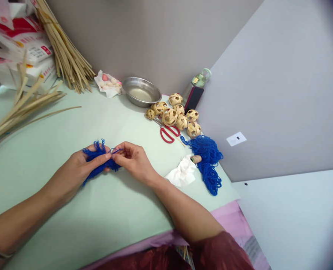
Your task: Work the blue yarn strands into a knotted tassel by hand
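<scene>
A bundle of blue yarn (95, 171) with cut, curly ends lies in my left hand (86, 163), whose thumb presses it from above. Close beside it, my right hand (132, 159) pinches a thin blue strand at the bundle's right end. The thumbs nearly meet there. Part of the bundle is hidden by my fingers. Both hands are just above the pale green tabletop (113, 221). To the right lie a large skein of blue yarn (207, 150), a small thread spool (196, 159) and a crumpled white tissue (182, 173).
Red-handled scissors (168, 134) lie by several woven strip balls (170, 116). Behind are a metal bowl (142, 92), a phone (194, 99), a green bottle (196, 81) and small round items on paper (109, 84). Strip bundles (68, 52) and packaged boxes (37, 71) occupy the left. Grey walls (155, 41) bound the table.
</scene>
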The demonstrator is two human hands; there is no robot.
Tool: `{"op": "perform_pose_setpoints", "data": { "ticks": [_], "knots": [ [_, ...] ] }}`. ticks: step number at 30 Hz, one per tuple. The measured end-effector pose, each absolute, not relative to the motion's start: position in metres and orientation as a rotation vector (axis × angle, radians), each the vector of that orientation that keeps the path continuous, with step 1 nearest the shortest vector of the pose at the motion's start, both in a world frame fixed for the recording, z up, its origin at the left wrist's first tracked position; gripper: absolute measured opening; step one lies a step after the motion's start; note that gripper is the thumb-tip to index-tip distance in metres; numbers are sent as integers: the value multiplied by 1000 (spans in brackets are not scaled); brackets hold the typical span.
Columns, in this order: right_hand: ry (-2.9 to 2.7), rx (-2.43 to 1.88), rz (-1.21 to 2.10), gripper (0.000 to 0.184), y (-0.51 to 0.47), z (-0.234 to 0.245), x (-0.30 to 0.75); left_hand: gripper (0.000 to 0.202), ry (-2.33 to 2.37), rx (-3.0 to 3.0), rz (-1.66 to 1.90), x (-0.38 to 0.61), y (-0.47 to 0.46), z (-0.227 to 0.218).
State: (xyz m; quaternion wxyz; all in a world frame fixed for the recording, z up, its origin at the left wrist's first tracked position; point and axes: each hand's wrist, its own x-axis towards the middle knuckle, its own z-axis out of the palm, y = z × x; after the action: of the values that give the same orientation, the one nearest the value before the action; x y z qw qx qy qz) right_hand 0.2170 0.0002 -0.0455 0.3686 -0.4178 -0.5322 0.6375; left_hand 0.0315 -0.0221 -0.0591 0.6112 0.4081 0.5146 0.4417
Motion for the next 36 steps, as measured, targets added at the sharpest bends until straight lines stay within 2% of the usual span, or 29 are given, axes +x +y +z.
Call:
{"op": "perform_pose_setpoints", "data": {
  "ticks": [7, 13, 17, 23, 29, 33, 36],
  "knots": [
    [-1405, -1075, 1593, 11, 1, -47, 218, 21, 1183, 819, 996, 34, -22, -49],
    [-1382, -1110, 1638, 15, 2, -49, 218, 28, 1085, 752, 1035, 34, -24, -47],
    [-1421, -1083, 1619, 11, 2, -49, 218, 31, 1054, 785, 1103, 36, -26, -43],
    [-1343, -1112, 1622, 14, 2, -45, 217, 37, 1178, 854, 1069, 36, -23, -51],
    [-1320, -1071, 1633, 35, 3, -45, 216, 27, 1150, 977, 1025, 32, -23, -58],
    [-1333, -1053, 1641, 36, 1, -44, 217, 12, 1165, 1009, 996, 31, -24, -53],
    [-1367, -1061, 1653, 34, 0, -43, 217, 14, 1196, 977, 1004, 33, -24, -50]
  ]
}}
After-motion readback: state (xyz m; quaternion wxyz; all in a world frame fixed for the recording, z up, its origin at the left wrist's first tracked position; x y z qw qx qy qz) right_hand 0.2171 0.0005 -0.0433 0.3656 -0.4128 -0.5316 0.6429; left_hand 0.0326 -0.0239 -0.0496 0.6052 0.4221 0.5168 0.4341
